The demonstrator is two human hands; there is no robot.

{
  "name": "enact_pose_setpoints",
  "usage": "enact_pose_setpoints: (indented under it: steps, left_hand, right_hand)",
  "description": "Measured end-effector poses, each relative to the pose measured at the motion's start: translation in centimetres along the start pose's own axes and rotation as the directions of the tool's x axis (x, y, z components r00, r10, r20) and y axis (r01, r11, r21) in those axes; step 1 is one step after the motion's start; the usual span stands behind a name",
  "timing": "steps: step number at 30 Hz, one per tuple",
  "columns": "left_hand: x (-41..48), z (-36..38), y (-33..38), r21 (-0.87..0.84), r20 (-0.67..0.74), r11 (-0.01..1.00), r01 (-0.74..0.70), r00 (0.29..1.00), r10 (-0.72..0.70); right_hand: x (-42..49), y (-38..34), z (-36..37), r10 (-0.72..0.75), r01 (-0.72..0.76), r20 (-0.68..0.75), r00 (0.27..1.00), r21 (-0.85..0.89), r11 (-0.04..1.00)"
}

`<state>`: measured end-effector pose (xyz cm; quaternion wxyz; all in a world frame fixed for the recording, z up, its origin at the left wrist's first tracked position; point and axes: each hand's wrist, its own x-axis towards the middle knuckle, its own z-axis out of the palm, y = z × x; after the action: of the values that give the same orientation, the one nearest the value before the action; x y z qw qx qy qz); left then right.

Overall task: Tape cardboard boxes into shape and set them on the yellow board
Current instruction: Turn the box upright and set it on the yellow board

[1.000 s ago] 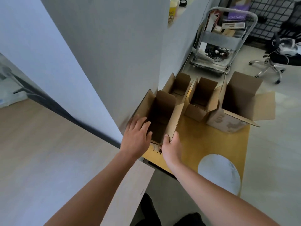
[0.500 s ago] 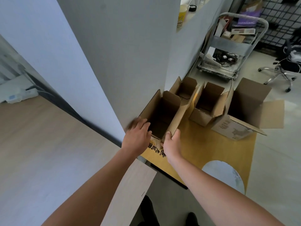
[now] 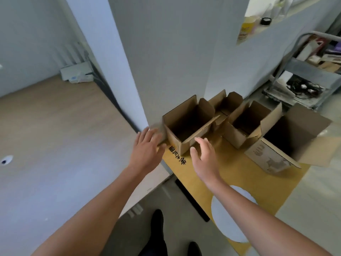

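Two hands, both released: the left hand (image 3: pixel 147 146) lies with straight fingers at the blurred side flap of the nearest box (image 3: pixel 181 145), and the right hand (image 3: pixel 203 154) hovers spread just beside its near corner. Half a second ago both gripped its walls. Four open-topped boxes stand on the yellow board (image 3: pixel 232 174): this one at the near-left corner, a small box (image 3: pixel 227 103) behind it, a middle box (image 3: pixel 234 134) and the largest box (image 3: pixel 267 159) rightward

A pale grey wall (image 3: pixel 175 52) turns a corner above a light wood desktop (image 3: pixel 55 135) at left. At right, a metal trolley (image 3: pixel 304 68) loaded with cables and papers stands on the light floor (image 3: pixel 317 196). Bright light falls on a ledge (image 3: pixel 276 19) holding a yellow cup (image 3: pixel 246 29).
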<state>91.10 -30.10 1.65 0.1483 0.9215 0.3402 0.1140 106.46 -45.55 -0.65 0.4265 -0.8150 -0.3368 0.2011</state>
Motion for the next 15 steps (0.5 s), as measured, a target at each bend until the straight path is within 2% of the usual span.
enact_pose_setpoints:
  steps: [3, 7, 11, 15]
  left_hand:
    - [-4.2, -1.0, 0.5, 0.037, -0.009, 0.986, 0.164, 0.986, -0.164]
    - [-9.8, -3.3, -0.4, 0.042, -0.066, 0.942, 0.333, 0.942, -0.330]
    - [-15.9, -6.4, -3.4, 0.023, -0.150, 0.873, 0.487, 0.865, -0.479]
    - [-22.1, -9.9, -7.4, -0.047, -0.243, 0.780, 0.624, 0.751, -0.614]
  right_hand:
    - [-1.2, -1.2, 0.0, -0.230, 0.271, 0.200, 0.952, -0.204, 0.941]
    - [-3.1, -4.8, 2.1, -0.356, 0.501, 0.417, 0.836, -0.317, 0.805]
    - [-5.9, -9.7, 5.5, -0.422, 0.633, 0.533, 0.734, -0.310, 0.710]
    - [-9.2, -14.9, 10.1, -0.479, 0.737, 0.613, 0.629, -0.274, 0.618]
